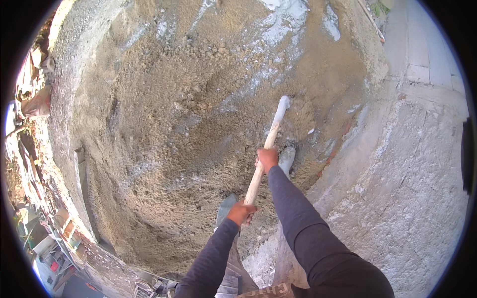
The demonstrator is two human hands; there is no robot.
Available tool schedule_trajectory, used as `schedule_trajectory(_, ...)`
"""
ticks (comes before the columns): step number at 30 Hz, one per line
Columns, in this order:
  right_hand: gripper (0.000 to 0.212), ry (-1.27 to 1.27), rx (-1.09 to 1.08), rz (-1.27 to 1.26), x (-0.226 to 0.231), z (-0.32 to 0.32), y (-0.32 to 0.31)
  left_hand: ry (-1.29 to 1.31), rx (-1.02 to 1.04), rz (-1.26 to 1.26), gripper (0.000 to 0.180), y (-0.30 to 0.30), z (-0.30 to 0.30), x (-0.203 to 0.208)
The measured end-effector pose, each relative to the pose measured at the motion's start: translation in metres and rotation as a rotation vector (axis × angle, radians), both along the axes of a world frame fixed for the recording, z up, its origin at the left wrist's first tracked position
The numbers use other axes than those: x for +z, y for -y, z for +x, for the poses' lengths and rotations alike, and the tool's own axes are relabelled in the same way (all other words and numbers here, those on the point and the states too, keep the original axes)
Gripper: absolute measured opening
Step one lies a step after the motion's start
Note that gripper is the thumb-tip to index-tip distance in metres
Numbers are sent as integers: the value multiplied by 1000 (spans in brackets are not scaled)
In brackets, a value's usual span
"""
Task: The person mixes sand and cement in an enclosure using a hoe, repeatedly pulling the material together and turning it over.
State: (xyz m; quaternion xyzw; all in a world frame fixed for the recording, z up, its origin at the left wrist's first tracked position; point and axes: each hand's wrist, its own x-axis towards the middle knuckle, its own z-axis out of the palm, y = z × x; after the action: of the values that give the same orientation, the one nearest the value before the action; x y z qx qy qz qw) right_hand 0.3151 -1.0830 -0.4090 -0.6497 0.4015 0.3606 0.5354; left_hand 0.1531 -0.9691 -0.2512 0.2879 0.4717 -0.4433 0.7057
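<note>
Both my hands grip a long, pale wooden-handled tool (255,184) that slants up and to the right over a broad heap of brown sand (164,99) streaked with grey-white powder. My left hand (241,213) is wrapped round the handle's near end. Farther up, my right hand (268,158) closes round its middle. The tool's far end is coated grey and rests against the sand; its head is hidden there, so its exact kind does not show. A grey-dusted boot (286,160) stands just right of my right hand, and another boot (226,206) is beside my left.
Grey powder (283,22) lies on the heap's far side. Rough concrete ground (397,198) stretches along the right. A narrow board (82,184) edges the heap at left, with assorted clutter (54,248) beyond it at lower left.
</note>
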Motion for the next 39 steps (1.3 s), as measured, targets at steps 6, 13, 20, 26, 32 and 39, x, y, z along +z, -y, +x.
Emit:
schedule_trajectory(6, 33, -219, -25, 164, 181, -212, -153, -58, -218, 259, 24, -121, -203, 202)
schedule_trajectory(13, 21, -622, -201, 385, 367, -227, -190, 328, -605, 688, 58, -142, -332, 337)
schedule_trajectory(20, 24, 188, 89, 219, 282, 89, -151, 310, -364, 806, 57, -13, -7, 183)
schedule_trajectory(26, 31, 742, 244, 36, 278, 394, -177, 628, -110, 803, 47, -46, 305, 88)
schedule_trajectory(32, 43, 720, 262, -162, 178, 452, -219, 591, -228, 748, 46, -121, 358, 14)
schedule_trajectory(39, 43, 370, 480, -252, 25, 340, -228, 318, -206, 649, 47, -133, 267, 5)
